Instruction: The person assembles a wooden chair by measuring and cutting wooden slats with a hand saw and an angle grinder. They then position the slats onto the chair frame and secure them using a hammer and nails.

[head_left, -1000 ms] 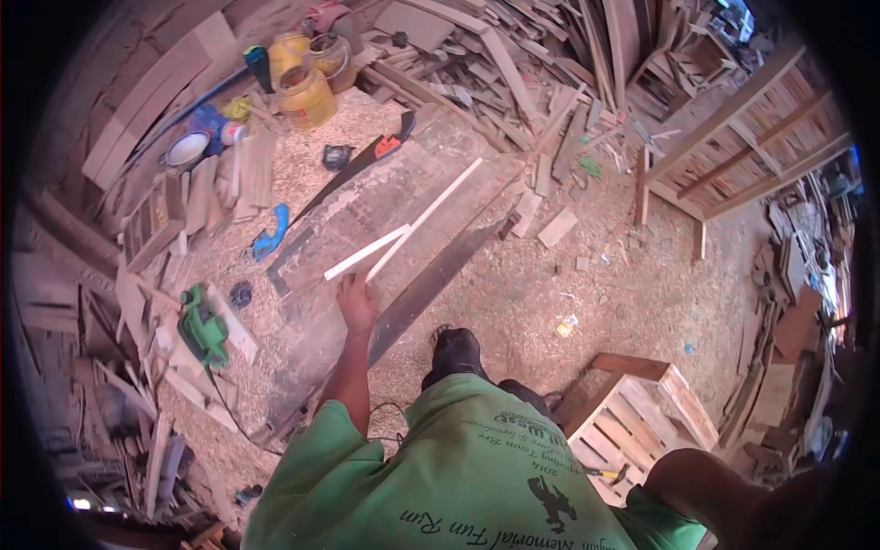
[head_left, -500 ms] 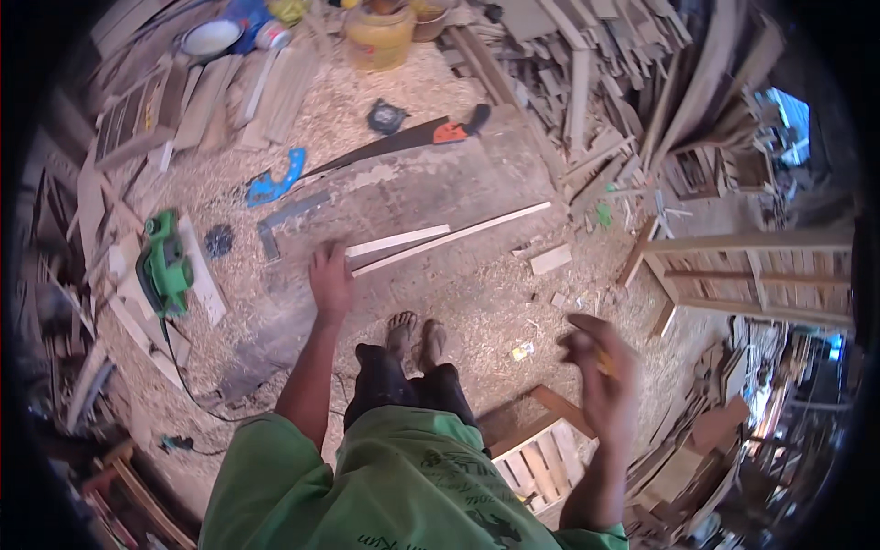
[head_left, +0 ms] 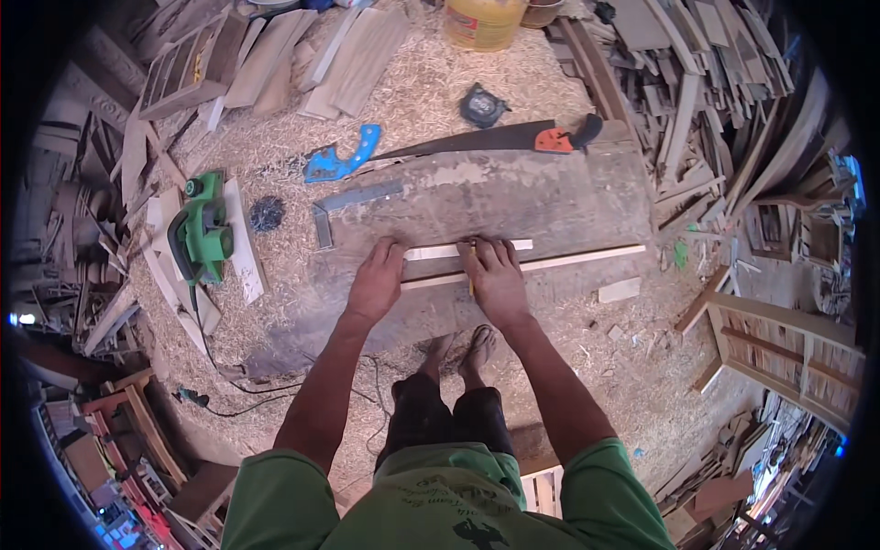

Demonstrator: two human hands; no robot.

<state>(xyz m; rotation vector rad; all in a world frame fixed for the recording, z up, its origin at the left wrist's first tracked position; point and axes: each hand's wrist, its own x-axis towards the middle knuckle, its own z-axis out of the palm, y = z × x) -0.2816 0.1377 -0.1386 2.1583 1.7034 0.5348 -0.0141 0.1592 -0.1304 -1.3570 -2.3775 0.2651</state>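
A short pale wooden strip (head_left: 435, 252) lies crosswise on the worn wooden board (head_left: 440, 206). My left hand (head_left: 376, 282) is closed on its left end, fingertips at the far edge. On the same strip, toward its right part, rests my right hand (head_left: 498, 282), curled with a thin yellow pencil (head_left: 472, 275) held in it. A longer thin strip (head_left: 587, 258) runs just nearer to me, passing under the right hand. Beyond the left hand is a metal try square (head_left: 362, 197).
A handsaw with an orange handle (head_left: 553, 140) and a blue-handled saw (head_left: 344, 160) lie beyond the strips. To the left sits a green electric planer (head_left: 211, 229) with its cord. A small wood block (head_left: 620, 291) lies right, amid shavings. A yellow bucket (head_left: 484, 23) stands far off.
My right hand has come in from the lower right, bringing the pencil onto the short strip. My left hand stays at that strip's left end. The whole view has shifted.
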